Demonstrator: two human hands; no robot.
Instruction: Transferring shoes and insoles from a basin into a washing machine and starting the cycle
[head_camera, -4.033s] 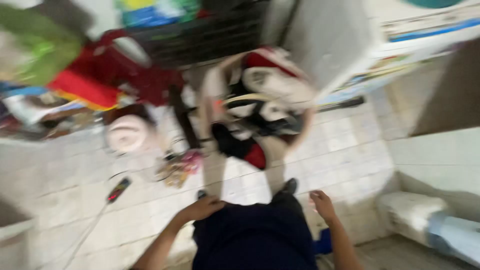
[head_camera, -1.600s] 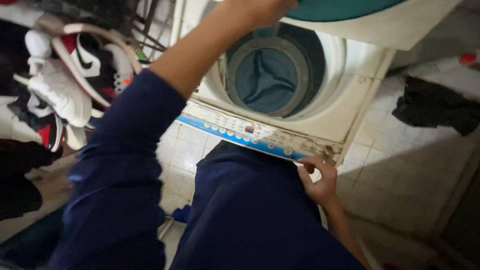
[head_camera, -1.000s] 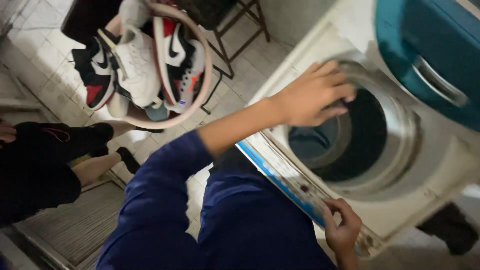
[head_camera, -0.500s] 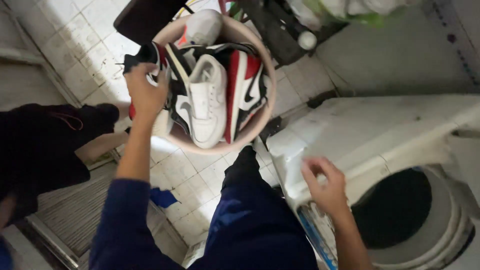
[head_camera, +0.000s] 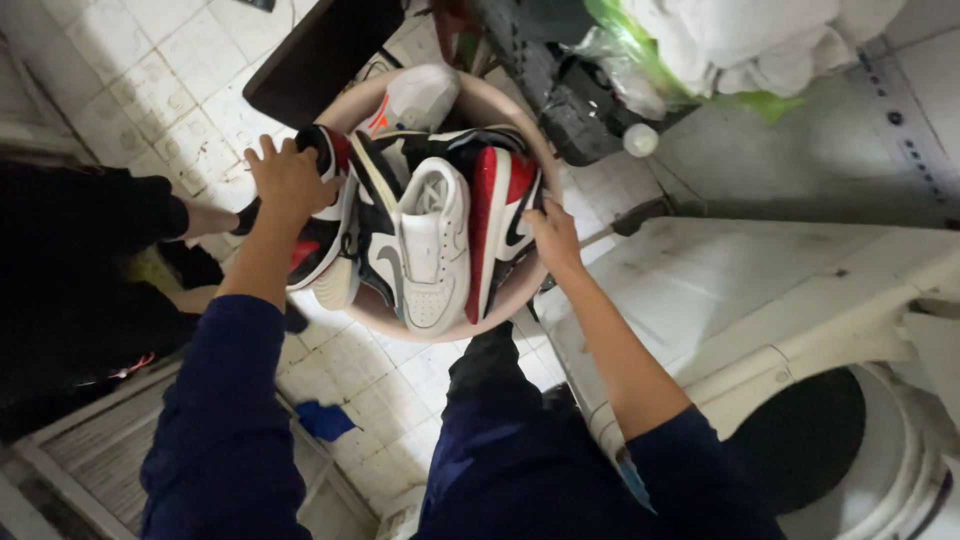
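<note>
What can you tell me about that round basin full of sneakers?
The basin is round, pale pinkish-beige, apparently plastic, and sits over the tiled floor beside the washing machine. Sneakers in white, black and red crowd it, some overhanging the rim. The left hand rests on a shoe at one side; the right hand grips the opposite rim.

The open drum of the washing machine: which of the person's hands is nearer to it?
Right. The right hand grips the basin's rim on the side toward the drum; the left hand holds the far side.
</note>
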